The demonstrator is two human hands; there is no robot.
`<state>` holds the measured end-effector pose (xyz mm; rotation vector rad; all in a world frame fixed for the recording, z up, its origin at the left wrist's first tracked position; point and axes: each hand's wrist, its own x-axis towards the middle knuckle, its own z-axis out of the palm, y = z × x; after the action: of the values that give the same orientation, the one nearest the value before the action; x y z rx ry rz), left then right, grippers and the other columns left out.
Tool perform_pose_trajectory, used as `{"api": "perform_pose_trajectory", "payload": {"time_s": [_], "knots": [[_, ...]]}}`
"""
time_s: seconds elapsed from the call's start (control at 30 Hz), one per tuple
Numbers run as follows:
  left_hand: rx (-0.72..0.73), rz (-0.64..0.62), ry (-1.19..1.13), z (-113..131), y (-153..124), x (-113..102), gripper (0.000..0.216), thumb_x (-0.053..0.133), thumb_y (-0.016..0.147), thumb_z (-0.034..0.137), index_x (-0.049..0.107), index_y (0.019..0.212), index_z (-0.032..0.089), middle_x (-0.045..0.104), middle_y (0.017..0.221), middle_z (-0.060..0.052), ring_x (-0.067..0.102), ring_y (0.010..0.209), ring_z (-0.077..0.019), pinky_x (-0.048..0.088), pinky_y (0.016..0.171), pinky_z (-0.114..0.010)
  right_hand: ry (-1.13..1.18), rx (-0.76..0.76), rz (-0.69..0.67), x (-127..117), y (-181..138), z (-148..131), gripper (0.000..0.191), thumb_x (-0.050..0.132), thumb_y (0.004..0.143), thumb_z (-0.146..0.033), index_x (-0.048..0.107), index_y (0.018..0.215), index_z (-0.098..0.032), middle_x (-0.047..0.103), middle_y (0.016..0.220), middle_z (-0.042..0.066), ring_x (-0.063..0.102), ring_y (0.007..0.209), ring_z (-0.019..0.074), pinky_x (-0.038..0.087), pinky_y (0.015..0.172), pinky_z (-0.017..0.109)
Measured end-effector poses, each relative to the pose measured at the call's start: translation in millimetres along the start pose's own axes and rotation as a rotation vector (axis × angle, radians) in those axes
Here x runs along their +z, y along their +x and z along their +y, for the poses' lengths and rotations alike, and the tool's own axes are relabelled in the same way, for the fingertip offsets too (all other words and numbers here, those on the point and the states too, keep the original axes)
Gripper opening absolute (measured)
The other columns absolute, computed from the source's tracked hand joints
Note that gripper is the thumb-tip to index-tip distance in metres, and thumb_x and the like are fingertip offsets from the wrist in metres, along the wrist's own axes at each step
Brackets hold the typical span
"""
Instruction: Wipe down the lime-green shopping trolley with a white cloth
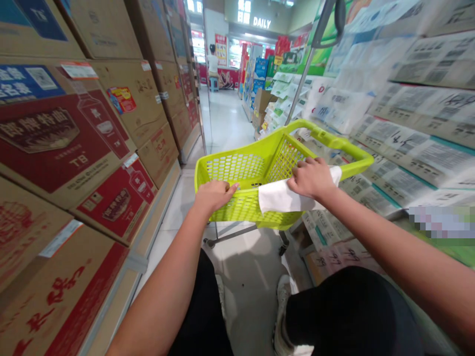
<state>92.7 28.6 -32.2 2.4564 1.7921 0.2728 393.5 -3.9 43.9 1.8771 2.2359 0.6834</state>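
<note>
A lime-green plastic shopping cart (237,160) stands right in front of me, its lattice basket set on a grey wheeled frame. My left hand (215,195) is closed over the near rim at the left corner, thumb resting along the edge. Farther right, my right hand (311,179) presses a white cloth (284,198) against the same rim, its fingers curled over it. The cloth hangs down over the outside of the basket wall. Part of the basket floor shows and looks bare; the right part is hidden behind my right hand.
Stacked cartons (122,198) line the left side on a low platform. Packs of tissue paper (408,148) fill the right side, close to the cart. A grey pole (299,94) rises behind the basket. Down the aisle (226,118), a person (213,62) is near a blue stool (213,84).
</note>
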Motion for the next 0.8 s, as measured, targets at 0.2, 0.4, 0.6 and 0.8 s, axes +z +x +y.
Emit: {"api": "perform_pose_trajectory", "payload": {"time_s": [0.2, 0.4, 0.6, 0.8], "knots": [[0.247, -0.066, -0.017, 15.3, -6.4, 1.9, 0.076, 0.022, 0.097, 0.076, 0.078, 0.098, 0.025, 0.079, 0.099, -0.01, 0.073, 0.093, -0.0277, 0.046, 0.073, -0.032, 0.159, -0.132, -0.069, 5.8, 9.1, -78.6, 0.069, 0.024, 0.103, -0.058, 0.079, 0.097, -0.017, 0.078, 0.092, 0.017, 0.071, 0.081, 0.0273, 0.041, 0.069, 0.033], [0.21, -0.159, -0.081, 3.7, 3.3, 1.1, 0.075, 0.044, 0.078, 0.091, 0.078, 0.101, 0.029, 0.08, 0.103, -0.008, 0.073, 0.095, -0.0287, 0.047, 0.072, -0.032, 0.165, -0.114, -0.071, 9.9, 6.7, -65.8, 0.082, 0.015, 0.102, -0.067, 0.079, 0.101, -0.015, 0.078, 0.094, 0.019, 0.073, 0.087, 0.031, 0.042, 0.07, 0.034], [0.208, -0.146, -0.111, -11.1, 6.6, 0.8, 0.071, 0.047, 0.078, 0.089, 0.078, 0.1, 0.029, 0.08, 0.098, -0.006, 0.073, 0.092, -0.0302, 0.048, 0.068, -0.033, -0.009, 0.092, -0.016, 19.1, -5.0, 40.0, 0.069, 0.028, 0.101, -0.056, 0.079, 0.092, -0.01, 0.075, 0.086, 0.024, 0.07, 0.08, 0.032, 0.039, 0.07, 0.037], [0.299, -0.093, -0.116, -1.7, 0.3, 4.9, 0.069, 0.053, 0.079, 0.083, 0.076, 0.109, 0.025, 0.078, 0.11, -0.009, 0.072, 0.102, -0.031, 0.052, 0.079, -0.035, -0.01, 0.164, 0.033, 20.2, -9.5, 41.7, 0.063, 0.031, 0.103, -0.048, 0.079, 0.092, -0.009, 0.073, 0.083, 0.025, 0.07, 0.079, 0.0324, 0.037, 0.072, 0.041]]}}
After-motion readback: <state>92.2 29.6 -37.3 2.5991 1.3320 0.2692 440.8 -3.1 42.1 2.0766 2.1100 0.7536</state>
